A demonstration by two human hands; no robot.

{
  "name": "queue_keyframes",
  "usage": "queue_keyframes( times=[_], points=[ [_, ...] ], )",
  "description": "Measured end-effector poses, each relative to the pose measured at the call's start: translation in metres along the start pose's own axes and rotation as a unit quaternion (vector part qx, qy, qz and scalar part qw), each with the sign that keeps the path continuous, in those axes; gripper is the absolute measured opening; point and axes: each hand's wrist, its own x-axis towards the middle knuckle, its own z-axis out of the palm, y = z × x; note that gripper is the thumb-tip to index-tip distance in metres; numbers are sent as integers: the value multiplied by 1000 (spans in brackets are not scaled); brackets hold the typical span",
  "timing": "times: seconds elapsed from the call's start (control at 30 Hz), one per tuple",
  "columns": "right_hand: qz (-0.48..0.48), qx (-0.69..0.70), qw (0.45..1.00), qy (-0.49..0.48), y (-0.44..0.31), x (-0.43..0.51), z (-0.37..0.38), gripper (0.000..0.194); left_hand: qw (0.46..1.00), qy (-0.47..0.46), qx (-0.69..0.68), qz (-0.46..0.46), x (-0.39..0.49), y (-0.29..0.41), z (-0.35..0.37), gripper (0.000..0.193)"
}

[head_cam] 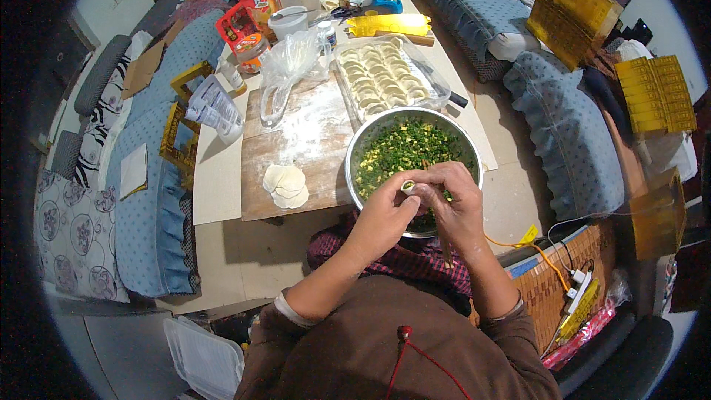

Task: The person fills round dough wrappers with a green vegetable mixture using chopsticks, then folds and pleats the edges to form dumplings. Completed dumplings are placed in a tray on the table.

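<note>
Both hands meet over the near side of a steel bowl [351,184] that holds chopped greens and yellow egg-like bits [408,144]. My left hand [386,216] grips a partly folded dumpling [409,186], with a little filling showing in its opening. The fingers of my right hand [456,194] pinch the same dumpling. A pair of wooden chopsticks [446,250] also sits in my right hand, pointing down below the palm. Round dough wrappers [286,184] lie overlapped on a floured wooden board [322,178]. Beyond the bowl, rows of folded dumplings [383,75] fill much of a clear plastic tray [441,86].
A clear plastic bag [291,64], a plastic measuring jug [216,108], a small bottle [232,76] and an orange-lidded jar [251,51] stand left on the table. A yellow box [389,25] lies behind the tray. A power strip [579,291] with cords is at right.
</note>
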Motion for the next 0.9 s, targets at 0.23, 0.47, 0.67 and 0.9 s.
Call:
queue_keyframes(
  times=[0.23, 0.47, 0.67, 0.9],
  points=[
    [-12, -51, 998, 25, -3, 1, 0, 16, 989, -7, -147, -32, -2, -2, 6, 35],
    [-52, -63, 997, -1, 4, 4, 0, 17, 984, 16, -171, -47, -1, -1, 6, 28],
    [-30, -59, 997, -31, -4, 6, -4, 21, 998, -15, -54, -27, -2, 3, 0, 24],
    [-19, -57, 998, -24, -9, 8, -6, 22, 993, -24, -103, -43, -1, -4, -4, 25]
  ],
)
